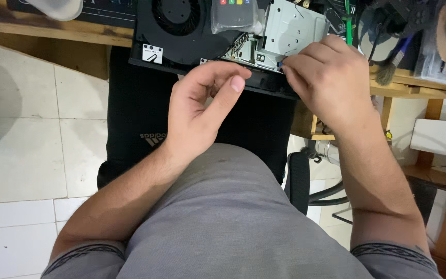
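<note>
An opened black electronic device (192, 41) lies at the top centre of the frame, on the edge of a wooden bench (52, 28), with a round cooling fan (176, 15) showing in its upper part and a silver metal drive housing (292, 28) to the right of it. The right hand (326, 77), right of centre, is curled with its fingertips pinched on a small blue part (281, 65) at the lower edge of the metal housing. The left hand (202, 103), at centre, hovers just below the device's front edge; it holds nothing, its fingers loosely bent and the thumb stretched toward the forefinger. A clear plastic bag (233, 15) rests on the device between fan and housing. A brush (388, 70) lies at the upper right among clutter. Below are a grey shirt (233, 217) and white floor tiles (21, 129).
</note>
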